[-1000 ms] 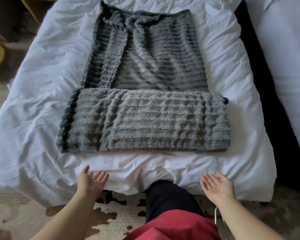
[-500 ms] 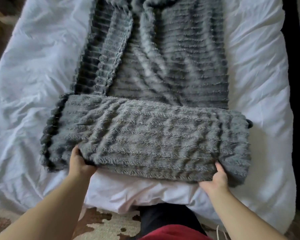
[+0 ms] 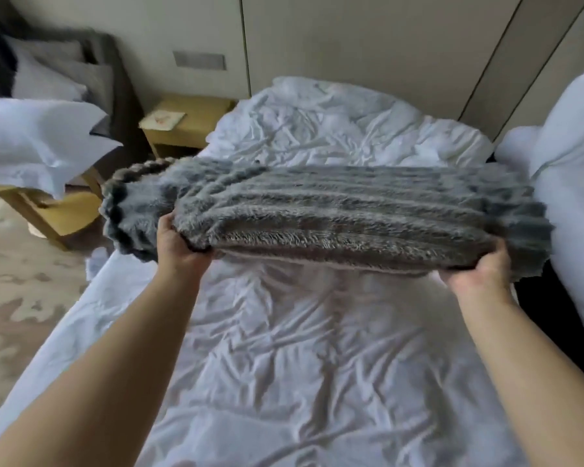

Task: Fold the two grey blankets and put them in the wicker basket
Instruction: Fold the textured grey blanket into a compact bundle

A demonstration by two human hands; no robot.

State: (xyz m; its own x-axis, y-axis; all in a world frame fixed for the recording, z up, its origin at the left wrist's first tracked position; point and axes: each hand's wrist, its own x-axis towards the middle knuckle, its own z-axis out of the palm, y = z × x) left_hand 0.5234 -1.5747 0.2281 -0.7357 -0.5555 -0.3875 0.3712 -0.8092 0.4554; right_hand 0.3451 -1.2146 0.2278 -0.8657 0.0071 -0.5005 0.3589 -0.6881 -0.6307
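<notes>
I have the folded blanket (image 3: 334, 210) lifted off the bed (image 3: 284, 348), held flat above its middle with the long side across the bed. My left hand (image 3: 182, 251) grips the near edge towards the bundle's left end and my right hand (image 3: 479, 271) grips it near the right end, both with fingers curled underneath. The outer ends droop a little past each grip.

I judge this to be the carry step: one blanket looks folded and ready to go. The basket is not in view, and I see no second blanket, so the next move calls for turning away from the bed to find the basket while I hold the layers level so the fold does not slide open. The pile is thick and soft, so it should sag wherever it lacks support.

The bed is covered in a creased white sheet. Left of its head stands a wooden nightstand (image 3: 189, 123), with a dark chair (image 3: 91, 79) farther left. A white pillow (image 3: 573, 163) lies right of the bed, a pale panelled wall (image 3: 385, 45) rises behind it, and patterned carpet (image 3: 21, 281) lies to its left.
</notes>
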